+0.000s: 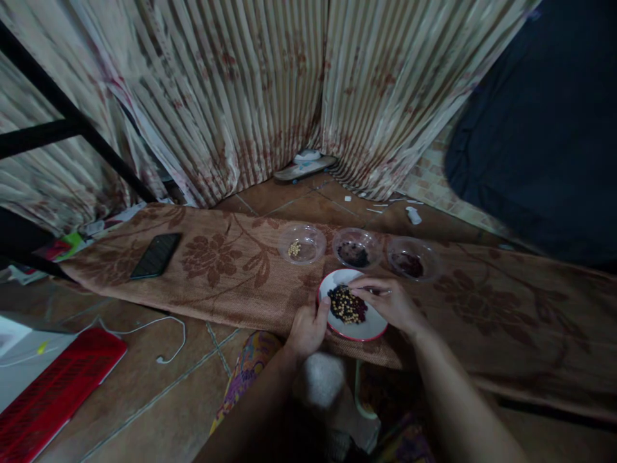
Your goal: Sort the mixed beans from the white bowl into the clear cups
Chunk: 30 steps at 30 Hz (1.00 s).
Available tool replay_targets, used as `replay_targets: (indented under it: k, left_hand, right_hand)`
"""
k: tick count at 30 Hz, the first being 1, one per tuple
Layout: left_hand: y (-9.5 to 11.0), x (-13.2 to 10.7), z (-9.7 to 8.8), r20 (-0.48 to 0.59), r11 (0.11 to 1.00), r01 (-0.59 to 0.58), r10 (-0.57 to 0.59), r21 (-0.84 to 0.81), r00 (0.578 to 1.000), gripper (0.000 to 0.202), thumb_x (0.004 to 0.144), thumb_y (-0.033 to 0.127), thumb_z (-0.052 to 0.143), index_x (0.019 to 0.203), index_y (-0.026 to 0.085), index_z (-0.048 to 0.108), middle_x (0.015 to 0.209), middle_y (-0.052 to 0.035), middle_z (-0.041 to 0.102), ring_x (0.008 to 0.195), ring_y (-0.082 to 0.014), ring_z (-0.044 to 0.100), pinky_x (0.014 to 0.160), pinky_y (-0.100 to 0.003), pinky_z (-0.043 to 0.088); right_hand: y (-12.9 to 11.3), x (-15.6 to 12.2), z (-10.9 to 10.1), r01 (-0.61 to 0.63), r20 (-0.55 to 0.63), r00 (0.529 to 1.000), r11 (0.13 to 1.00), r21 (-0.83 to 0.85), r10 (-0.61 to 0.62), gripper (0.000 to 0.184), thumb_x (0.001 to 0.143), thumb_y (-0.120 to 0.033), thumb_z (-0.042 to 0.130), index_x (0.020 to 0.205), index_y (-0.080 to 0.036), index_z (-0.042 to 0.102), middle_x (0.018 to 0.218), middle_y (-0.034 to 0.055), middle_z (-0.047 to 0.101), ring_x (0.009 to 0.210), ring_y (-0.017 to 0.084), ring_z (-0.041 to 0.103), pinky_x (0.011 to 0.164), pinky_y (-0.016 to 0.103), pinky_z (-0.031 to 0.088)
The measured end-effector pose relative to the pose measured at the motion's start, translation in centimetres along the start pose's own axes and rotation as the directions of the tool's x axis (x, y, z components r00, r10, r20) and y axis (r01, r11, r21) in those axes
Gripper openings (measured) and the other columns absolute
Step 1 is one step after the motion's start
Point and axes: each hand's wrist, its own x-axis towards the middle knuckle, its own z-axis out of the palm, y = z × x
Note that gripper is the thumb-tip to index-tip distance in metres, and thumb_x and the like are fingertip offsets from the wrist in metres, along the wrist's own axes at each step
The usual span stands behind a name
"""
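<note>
A white plate with a red rim carries a pile of mixed beans: black, yellow and dark red. My left hand grips the plate's left edge, thumb over the rim. Above the pile, my right hand pinches thin metal tweezers; their tips are too small to make out. Behind the plate stand three clear plastic bowls in a row. Yellow beans lie in the left bowl, black ones in the middle bowl, and dark red ones in the right bowl.
The bowls stand on a long bench with a brown flowered cloth. A dark phone lies at its left. On the tiled floor are a white cable, a red basket-like object and a skateboard. Striped curtains hang behind.
</note>
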Motion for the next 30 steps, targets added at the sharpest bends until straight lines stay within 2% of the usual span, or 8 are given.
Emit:
replay_targets:
  k: [8,14,20,30]
  left_hand:
    - [-0.22,-0.06,0.07,0.017,0.999,-0.008,0.009,-0.032,1.000,0.051,0.095,0.054,0.029,0.115,0.014,0.054,0.049,0.0002,0.060,0.053,-0.0217,0.066,0.063,-0.030,0.049]
    - [-0.35,-0.08,0.09,0.023,0.997,-0.017,0.019,-0.069,1.000,0.055,0.094,0.056,0.030,0.122,0.013,0.051,0.051,0.0008,0.060,0.053,-0.0215,0.065,0.062,-0.030,0.050]
    - [-0.07,-0.18,0.00,0.015,0.998,-0.008,0.009,-0.067,1.000,0.057,0.094,0.057,0.030,0.122,0.013,0.053,0.051,-0.0002,0.062,0.053,-0.0221,0.065,0.064,-0.031,0.050]
    - [-0.24,-0.16,0.11,0.010,0.999,-0.017,0.017,-0.052,1.000,0.058,0.094,0.056,0.030,0.122,0.011,0.053,0.052,-0.0009,0.062,0.055,-0.0219,0.066,0.063,-0.031,0.050]
  right_hand:
    - [0.28,-0.23,-0.12,-0.025,0.007,1.000,0.999,-0.040,0.025,0.022,0.081,-0.036,0.066,0.095,-0.023,0.077,0.101,0.0057,0.075,0.096,0.025,0.069,0.087,0.037,0.054]
    - [0.16,-0.30,-0.08,-0.017,0.014,1.000,0.997,-0.080,0.018,0.023,0.081,-0.035,0.065,0.096,-0.023,0.077,0.103,0.0059,0.075,0.096,0.025,0.069,0.089,0.037,0.053]
    - [0.06,-0.14,0.37,-0.036,0.019,0.999,0.997,-0.070,0.037,0.022,0.081,-0.033,0.064,0.097,-0.024,0.077,0.101,0.0053,0.075,0.092,0.024,0.070,0.084,0.036,0.056]
    - [0.26,-0.14,0.51,-0.040,0.026,0.999,0.993,-0.115,0.044,0.020,0.080,-0.032,0.065,0.095,-0.026,0.077,0.101,0.0034,0.076,0.095,0.023,0.070,0.086,0.035,0.055]
